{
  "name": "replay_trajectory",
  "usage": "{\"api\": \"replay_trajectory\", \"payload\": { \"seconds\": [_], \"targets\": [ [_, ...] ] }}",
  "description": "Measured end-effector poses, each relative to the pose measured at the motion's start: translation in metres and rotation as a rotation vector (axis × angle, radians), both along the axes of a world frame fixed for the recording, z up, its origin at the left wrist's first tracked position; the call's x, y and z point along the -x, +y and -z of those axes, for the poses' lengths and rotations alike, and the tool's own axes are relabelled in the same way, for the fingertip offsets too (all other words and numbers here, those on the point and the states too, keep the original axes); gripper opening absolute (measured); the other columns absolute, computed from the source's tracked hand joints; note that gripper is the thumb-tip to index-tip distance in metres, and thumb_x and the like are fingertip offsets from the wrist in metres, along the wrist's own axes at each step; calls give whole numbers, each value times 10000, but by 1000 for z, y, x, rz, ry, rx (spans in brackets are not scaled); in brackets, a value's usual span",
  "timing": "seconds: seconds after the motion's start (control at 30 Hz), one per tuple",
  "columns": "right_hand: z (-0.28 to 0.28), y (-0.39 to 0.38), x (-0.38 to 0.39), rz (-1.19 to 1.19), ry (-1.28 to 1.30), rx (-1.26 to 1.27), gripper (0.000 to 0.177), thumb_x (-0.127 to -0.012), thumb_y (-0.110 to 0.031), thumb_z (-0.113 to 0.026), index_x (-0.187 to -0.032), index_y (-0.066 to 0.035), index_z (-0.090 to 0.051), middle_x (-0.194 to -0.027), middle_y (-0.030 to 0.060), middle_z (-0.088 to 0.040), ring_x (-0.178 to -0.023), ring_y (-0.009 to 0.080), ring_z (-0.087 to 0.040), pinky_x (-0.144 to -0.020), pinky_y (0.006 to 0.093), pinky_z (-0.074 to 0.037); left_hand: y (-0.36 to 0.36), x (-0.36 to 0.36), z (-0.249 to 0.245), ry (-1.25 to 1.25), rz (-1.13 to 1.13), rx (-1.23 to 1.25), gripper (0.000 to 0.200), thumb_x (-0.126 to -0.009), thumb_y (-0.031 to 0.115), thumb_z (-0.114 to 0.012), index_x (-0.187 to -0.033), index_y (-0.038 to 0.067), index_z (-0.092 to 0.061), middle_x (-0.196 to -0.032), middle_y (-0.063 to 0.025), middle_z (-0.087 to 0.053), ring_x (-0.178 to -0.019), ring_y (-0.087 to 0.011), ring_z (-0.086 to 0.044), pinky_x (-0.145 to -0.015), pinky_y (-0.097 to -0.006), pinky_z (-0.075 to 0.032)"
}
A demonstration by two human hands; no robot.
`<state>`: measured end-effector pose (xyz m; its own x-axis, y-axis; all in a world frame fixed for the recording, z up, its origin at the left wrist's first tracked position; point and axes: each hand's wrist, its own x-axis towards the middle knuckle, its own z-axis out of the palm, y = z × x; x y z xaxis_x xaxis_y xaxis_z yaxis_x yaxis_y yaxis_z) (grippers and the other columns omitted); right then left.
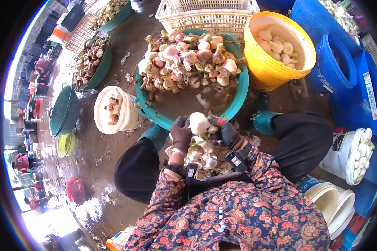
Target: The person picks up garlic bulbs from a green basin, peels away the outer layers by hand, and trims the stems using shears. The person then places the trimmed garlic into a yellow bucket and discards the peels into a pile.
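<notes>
Both my hands wear dark gloves and hold one white peeled bulb (198, 122) between them, just above my lap. My left hand (180, 133) grips its left side and my right hand (226, 131) holds the right side; something small and red shows at that hand's fingers. A heap of white and pink peelings (203, 152) lies on my lap under the hands. In front of my knees a big teal basin (234, 104) holds a pile of unpeeled pinkish bulbs (184, 65).
A yellow bucket (266, 71) with peeled white bulbs stands at right, blue tubs (335, 71) beyond it. A white bucket (102, 113) of scraps sits at left, a white bucket (343, 157) of peeled bulbs at my right. Green basins, a white crate (205, 14) and people stand farther off on wet floor.
</notes>
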<state>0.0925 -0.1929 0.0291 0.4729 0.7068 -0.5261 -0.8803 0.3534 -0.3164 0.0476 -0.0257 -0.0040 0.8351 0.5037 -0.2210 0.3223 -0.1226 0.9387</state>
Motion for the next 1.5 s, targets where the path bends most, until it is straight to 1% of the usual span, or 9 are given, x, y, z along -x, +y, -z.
{"api": "replay_trajectory", "payload": {
  "seconds": [0.17, 0.33, 0.37, 0.53, 0.7, 0.97, 1.17, 1.27, 1.5],
  "targets": [
    [-19, 2, -8, -136, -406, 438, 148, -855, -188, -599, -812, -62, -535, -721, -18, -534, -658, 51, -473, -541, 199, -392, 26, -19, 28, 247, 240, -291, 318, -698, 305, -729, -851, 34, -665, -785, -125, -667, -728, -229, -647, -688, -311, -491],
    [-56, -50, -53, 412, -772, 33, 283, -896, -299, -486, -1002, -37, -492, -831, 60, -513, -737, 169, -507, -660, 290, -456, 3, -82, 40, 77, 332, -359, 424, -723, 267, -702, -1059, 36, -585, -942, -144, -645, -842, -248, -629, -751, -326, -490],
    [-65, -56, -64, 572, -465, -418, 280, -907, -290, -465, -1027, -38, -484, -864, 73, -481, -790, 184, -474, -640, 302, -438, -12, -99, 29, 2, 321, -371, 454, -725, 264, -725, -1070, 8, -576, -923, -133, -650, -819, -204, -634, -752, -310, -496],
    [-37, -59, -82, 518, -240, 51, 490, -920, -502, -365, -1158, -97, -507, -761, 3, -526, -633, 128, -468, -562, 287, -406, -82, -191, 17, 105, 472, -843, 428, -778, 374, -531, -1074, 68, -575, -1059, -212, -584, -951, -354, -577, -850, -443, -443],
    [-14, -47, -75, 298, -437, 558, 471, -934, -454, -397, -1041, -24, -557, -846, 15, -574, -736, 109, -534, -676, 242, -448, -96, -204, 62, 152, 119, -293, 454, -653, 442, -654, -962, 109, -635, -1037, -151, -598, -972, -323, -570, -796, -431, -467],
    [56, -39, -62, 250, -801, 974, 362, -902, -339, -543, -785, -2, -609, -707, -15, -560, -623, 61, -458, -569, 236, -403, -30, -104, 45, 144, 535, 620, 361, -705, 276, -691, -954, 21, -635, -801, -40, -619, -657, -96, -534, -585, -262, -445],
    [33, -19, -48, 168, -807, 828, 357, -879, -314, -587, -764, 21, -630, -682, 15, -595, -639, 75, -498, -559, 259, -424, -27, -50, -30, 76, 508, 468, 559, -691, 377, -705, -1111, 47, -542, -902, -76, -601, -727, -146, -561, -622, -275, -457],
    [26, -18, -43, 7, -934, 949, 340, -880, -302, -588, -775, 19, -628, -708, 14, -597, -637, 74, -492, -543, 258, -415, -21, -36, -41, -51, 597, -295, 637, -631, 416, -740, -1118, 54, -544, -980, -228, -559, -886, -383, -547, -769, -438, -443],
    [31, -10, -24, -48, -940, 669, 297, -923, -269, -493, -799, -17, -591, -716, 5, -583, -615, 71, -492, -520, 250, -403, -17, -9, -55, -37, 522, -474, 652, -612, 429, -763, -1090, 30, -569, -901, -209, -581, -803, -323, -584, -716, -390, -463]
  ]
}}
